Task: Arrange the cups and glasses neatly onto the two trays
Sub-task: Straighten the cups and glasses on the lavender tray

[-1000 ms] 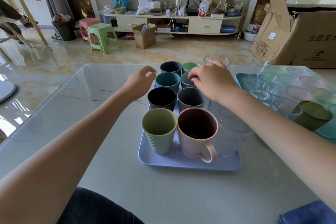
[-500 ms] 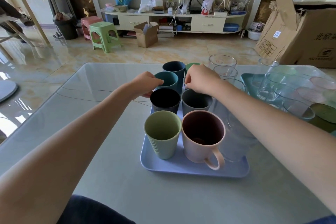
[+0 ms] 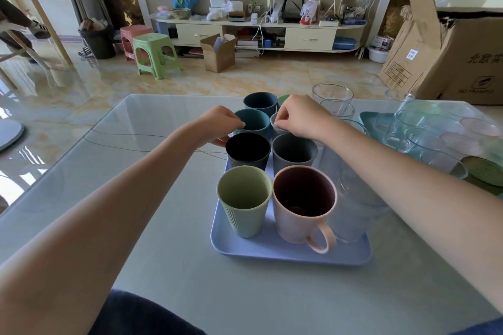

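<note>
Alignment step, frame centre: my left hand (image 3: 217,124) pinches the teal cup (image 3: 254,121), my right hand (image 3: 300,117) the grey cup (image 3: 276,124); next, nudging both square on the blue tray (image 3: 272,251).

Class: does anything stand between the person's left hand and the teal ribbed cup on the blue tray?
Nothing visible does. The left hand already pinches the near rim of the teal ribbed cup on the blue tray; the black ribbed cup stands just below.

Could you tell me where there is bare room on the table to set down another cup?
The table is bare left of the blue tray and in front of it. The tray itself is packed with cups, and the right side is crowded with glasses on the teal tray.
</note>
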The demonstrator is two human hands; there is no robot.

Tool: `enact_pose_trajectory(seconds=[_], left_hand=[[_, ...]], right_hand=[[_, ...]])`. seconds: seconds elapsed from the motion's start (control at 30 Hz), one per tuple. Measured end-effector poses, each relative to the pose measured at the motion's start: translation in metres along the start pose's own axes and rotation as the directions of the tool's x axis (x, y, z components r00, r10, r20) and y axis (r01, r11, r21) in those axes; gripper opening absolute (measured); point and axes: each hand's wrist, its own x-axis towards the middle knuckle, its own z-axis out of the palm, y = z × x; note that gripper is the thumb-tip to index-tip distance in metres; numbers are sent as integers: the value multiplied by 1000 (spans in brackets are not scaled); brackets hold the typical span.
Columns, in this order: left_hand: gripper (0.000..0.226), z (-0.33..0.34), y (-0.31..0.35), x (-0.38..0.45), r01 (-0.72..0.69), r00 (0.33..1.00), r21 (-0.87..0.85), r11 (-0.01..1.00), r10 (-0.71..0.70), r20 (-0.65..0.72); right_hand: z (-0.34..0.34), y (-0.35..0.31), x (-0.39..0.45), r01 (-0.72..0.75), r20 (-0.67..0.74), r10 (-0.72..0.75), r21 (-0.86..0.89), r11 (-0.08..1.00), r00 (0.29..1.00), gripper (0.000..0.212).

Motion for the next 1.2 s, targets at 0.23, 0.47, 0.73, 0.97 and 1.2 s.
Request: enact_pose_trajectory(seconds=[0.23, 0.47, 0.73, 0.97, 1.2], left_hand=[[33, -6, -3, 4, -43, 998, 17, 999, 43, -49], [36, 0, 16, 41, -138, 967, 75, 988, 150, -204], [24, 8, 22, 86, 17, 993, 91, 996, -7, -114], [22, 7, 12, 95, -32, 973, 33, 999, 39, -226], [11, 0, 3, 88, -4, 978, -59, 998, -8, -208]], right_hand=[[-23, 0, 29, -65, -162, 47, -107, 992, 986, 20], [-17, 10, 63, -129, -25, 127, -288, 949, 992, 12], [-10, 19, 86, -111, 136, 142, -211, 971, 981, 22], [-5, 18, 90, -132, 117, 153, -175, 976, 981, 19], [-1, 17, 87, -134, 52, 141, -112, 985, 989, 23]])
